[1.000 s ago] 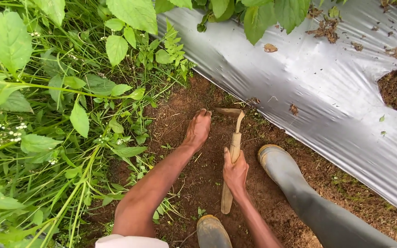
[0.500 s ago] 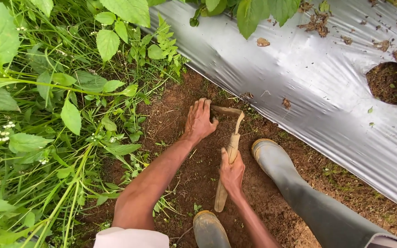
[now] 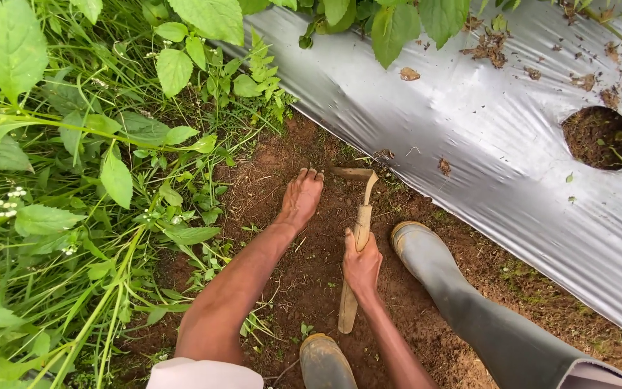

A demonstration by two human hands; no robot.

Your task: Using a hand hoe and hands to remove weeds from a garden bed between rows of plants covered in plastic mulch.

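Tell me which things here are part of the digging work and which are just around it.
In use:
- small hand hoe, wooden handle gripped by the right hand
- left hand, fingers down on the bare soil beside the blade

Just around:
- silver plastic sheet with a planting hole
- weeds on the left
- rubber boots

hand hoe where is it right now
In the head view the hand hoe sits centre frame on bare soil, gripped by the right hand, its blade beside the left hand.
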